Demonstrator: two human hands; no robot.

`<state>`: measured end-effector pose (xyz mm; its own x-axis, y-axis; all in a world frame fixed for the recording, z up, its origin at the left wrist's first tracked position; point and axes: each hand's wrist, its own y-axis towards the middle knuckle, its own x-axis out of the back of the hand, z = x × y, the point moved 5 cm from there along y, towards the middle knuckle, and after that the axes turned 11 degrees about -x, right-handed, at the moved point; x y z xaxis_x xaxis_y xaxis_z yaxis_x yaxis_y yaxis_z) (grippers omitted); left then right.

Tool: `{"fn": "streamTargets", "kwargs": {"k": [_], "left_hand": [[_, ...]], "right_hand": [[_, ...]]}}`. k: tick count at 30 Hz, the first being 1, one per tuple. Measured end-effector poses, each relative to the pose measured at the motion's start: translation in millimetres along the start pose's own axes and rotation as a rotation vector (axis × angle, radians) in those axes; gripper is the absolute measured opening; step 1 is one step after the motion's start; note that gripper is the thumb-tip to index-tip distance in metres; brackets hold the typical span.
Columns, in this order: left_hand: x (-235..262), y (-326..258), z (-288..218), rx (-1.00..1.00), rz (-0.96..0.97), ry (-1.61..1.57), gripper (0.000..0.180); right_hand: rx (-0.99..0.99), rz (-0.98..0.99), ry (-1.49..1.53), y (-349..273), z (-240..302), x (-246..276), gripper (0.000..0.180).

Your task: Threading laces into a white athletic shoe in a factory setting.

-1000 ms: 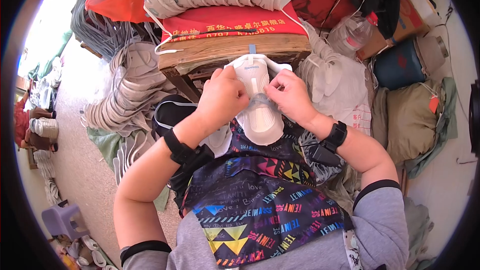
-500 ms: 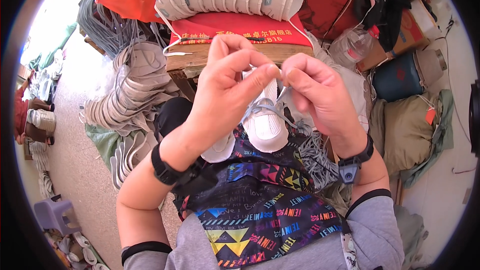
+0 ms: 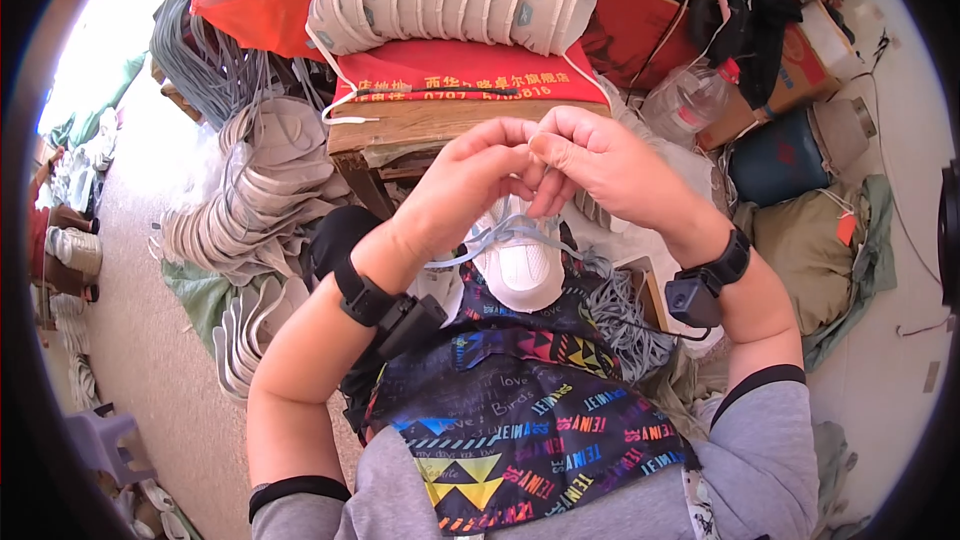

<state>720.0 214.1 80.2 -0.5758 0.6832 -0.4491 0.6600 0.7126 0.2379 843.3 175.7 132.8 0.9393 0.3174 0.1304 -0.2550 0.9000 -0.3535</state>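
Head view: pinching at upper centre with fingers (image 3: pixel 560 151) of left hand (image 3: pixel 455 181) and right hand (image 3: pixel 612 172), cannot tell on what; could knot grey-blue lace (image 3: pixel 497 233) on white shoe upper (image 3: pixel 519 278) by pulling unevenly.

Lit brightly, most strongly from 10 o'clock, and burned out to white near the rim there. Nearly bleached of detail on the white shoe (image 3: pixel 518 278) at the centre. Shadowed beneath the table (image 3: pixel 425 127) toward 12 o'clock; glinting on the clear bottle (image 3: pixel 687 100) at 2 o'clock. Fairly sharp mid-frame, softer and bent outward, ringed in black.
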Motion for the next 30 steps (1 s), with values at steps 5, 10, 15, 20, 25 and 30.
{"fn": "streamTargets", "kwargs": {"k": [5,10,15,20,25,30], "left_hand": [[7,-12,9,0.081,-0.103,0.006,0.037],[26,-19,21,0.176,0.154,0.281,0.037],[-8,-27,28,0.054,0.376,0.34,0.044],[-41,-38,17,0.016,0.359,0.523,0.027],[-29,1,-124,-0.423,-0.053,0.536,0.031],[-46,12,-145,-0.384,0.004,0.075,0.029]], "right_hand": [[-0.03,-0.092,0.322,-1,-13,12,0.026],[0.314,0.028,0.491,-47,77,-7,0.025],[0.588,0.379,0.681,-94,163,70,0.025],[0.762,-0.424,0.019,-44,128,102,0.019],[0.563,-0.557,-0.624,-26,42,79,0.016],[0.329,-0.198,-0.935,-30,-60,14,0.021]]}}
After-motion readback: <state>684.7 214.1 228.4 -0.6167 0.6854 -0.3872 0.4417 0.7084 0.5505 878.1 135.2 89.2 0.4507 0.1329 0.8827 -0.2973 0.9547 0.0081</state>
